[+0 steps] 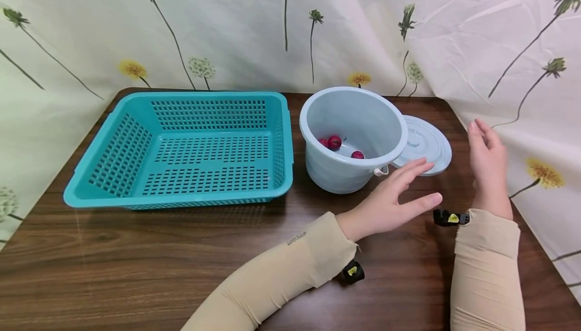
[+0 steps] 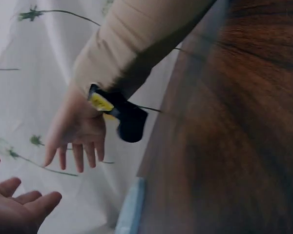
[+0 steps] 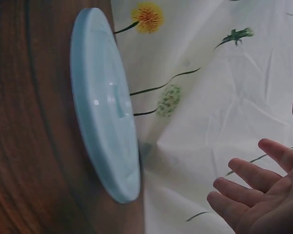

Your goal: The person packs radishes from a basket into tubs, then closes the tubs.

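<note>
My left hand [image 1: 390, 205] is held in front of the light blue bucket [image 1: 354, 175], its fingers straight and spread and nothing in them. In the head view its fingertips overlap the edge of a matching round lid [image 1: 426, 144], which lies on the table right of the bucket. To the right of that lid I hold up my right hand [image 1: 489, 169], fingers extended and bare. The right wrist view shows the lid [image 3: 105, 107] apart from the right hand [image 3: 263, 195]. Inside the bucket, a few small round red fruits [image 1: 334, 143] sit on the bottom.
A turquoise perforated basket [image 1: 179, 201] stands on the left of the dark wooden table [image 1: 136, 260]. Behind and to the right hangs a white cloth [image 1: 245, 28] printed with dandelions. The bucket has a white handle fitting [image 1: 381, 171] on its front right side.
</note>
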`<state>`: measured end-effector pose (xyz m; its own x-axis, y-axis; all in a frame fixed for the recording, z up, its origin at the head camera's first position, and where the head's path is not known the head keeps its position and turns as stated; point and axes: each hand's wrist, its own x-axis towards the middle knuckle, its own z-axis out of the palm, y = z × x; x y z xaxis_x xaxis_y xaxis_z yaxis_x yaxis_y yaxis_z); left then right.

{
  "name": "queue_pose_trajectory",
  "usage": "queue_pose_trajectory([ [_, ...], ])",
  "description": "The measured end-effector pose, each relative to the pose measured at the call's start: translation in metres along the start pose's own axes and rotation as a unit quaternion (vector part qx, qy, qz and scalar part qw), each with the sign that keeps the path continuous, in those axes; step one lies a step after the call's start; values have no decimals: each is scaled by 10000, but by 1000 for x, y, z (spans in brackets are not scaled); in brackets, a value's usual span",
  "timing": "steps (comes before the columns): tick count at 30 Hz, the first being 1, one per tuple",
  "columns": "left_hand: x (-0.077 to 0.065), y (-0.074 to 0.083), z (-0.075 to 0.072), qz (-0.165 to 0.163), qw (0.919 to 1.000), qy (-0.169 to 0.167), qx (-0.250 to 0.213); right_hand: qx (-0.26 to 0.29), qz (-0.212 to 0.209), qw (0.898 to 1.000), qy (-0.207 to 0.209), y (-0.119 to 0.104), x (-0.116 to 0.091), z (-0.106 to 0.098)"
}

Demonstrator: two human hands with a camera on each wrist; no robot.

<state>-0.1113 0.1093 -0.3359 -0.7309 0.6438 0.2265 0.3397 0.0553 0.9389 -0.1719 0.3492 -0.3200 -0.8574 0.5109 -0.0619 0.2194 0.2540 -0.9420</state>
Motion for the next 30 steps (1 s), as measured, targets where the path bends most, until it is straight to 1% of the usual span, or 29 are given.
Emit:
queue_pose_trajectory([
  [2,4,-8,7,-305,9993,-72,195,363,220,9989,-202,7,2,1],
  [5,11,-17,13,-642,9967,-207,448,866,444,9944,-416,18,6,3],
  [6,13,-18,15,-732,9960,-229,465,865,469,9942,-433,22,8,4],
  [7,15,-20,17,-815,9954,-216,461,753,470,9950,-469,25,9,4],
  [8,18,-21,19,-886,9951,-156,399,746,489,9947,-514,28,11,4],
  [10,23,-22,24,-1109,9938,11,56,491,506,9954,-651,34,14,5],
  [12,28,-24,29,-1397,9889,230,-448,377,579,9942,-825,40,16,5],
  [14,32,-26,33,-1655,9798,470,-1024,371,688,9919,-1002,46,17,6],
  [15,34,-27,34,-1794,9737,580,-1279,342,727,9912,-1055,48,17,6],
  [17,36,-31,36,-2022,9616,760,-1693,475,813,9895,-1099,52,17,5],
  [18,36,-34,36,-2083,9562,830,-1884,434,808,9896,-1108,53,17,5],
  [20,37,-39,36,-2185,9464,959,-2177,137,709,9904,-1180,56,17,4],
  [21,37,-42,36,-2223,9430,1019,-2258,-62,631,9901,-1249,57,17,3],
  [23,38,-47,35,-2245,9388,1110,-2366,-545,455,9869,-1446,57,17,2],
  [26,39,-54,33,-2202,9387,1226,-2354,-1117,215,9760,-1859,57,19,3],
  [30,41,-61,29,-2124,9422,1242,-2273,-1470,96,9608,-2350,53,22,7],
])
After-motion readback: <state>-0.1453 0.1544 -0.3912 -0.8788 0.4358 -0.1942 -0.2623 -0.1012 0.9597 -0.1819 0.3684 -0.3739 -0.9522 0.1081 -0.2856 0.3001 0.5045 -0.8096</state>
